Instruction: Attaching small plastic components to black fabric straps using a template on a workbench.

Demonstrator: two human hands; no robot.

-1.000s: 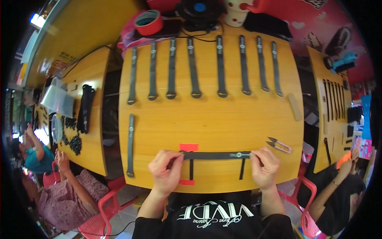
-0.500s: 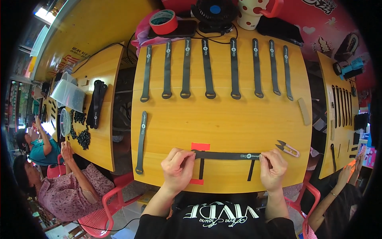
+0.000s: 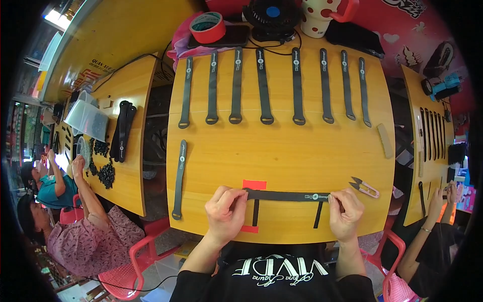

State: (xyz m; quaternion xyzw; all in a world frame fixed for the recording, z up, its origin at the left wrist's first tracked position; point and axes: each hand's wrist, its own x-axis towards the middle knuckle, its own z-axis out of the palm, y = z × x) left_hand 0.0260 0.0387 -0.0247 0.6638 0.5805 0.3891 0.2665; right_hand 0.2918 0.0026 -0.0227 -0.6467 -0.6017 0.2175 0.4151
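A dark grey strap [image 3: 282, 196] with a pale printed mark is stretched level between my two hands, close above the table's near part. My left hand [image 3: 225, 211] pinches its left end, and my right hand [image 3: 346, 214] pinches the right end beside the print. Under the strap, two narrow black strips [image 3: 255, 214] lie on the tabletop, the left one between a red tape piece [image 3: 254, 184] and another red piece [image 3: 250, 229]. Just beyond my right hand are thread snips [image 3: 365, 187] with a pale pink handle.
Several looped straps [image 3: 265, 88] lie in a row across the far half; one more strap [image 3: 179, 181] lies at the left. A beige bar [image 3: 384, 141] sits near the right edge. Tape roll [image 3: 207, 28], black fan [image 3: 271, 17] and spotted cup [image 3: 316, 19] stand behind. People work at both side tables.
My hands and the strap stay almost still. At the left table a person's hand has moved up toward the clear container; at the right, another person's hands have shifted.
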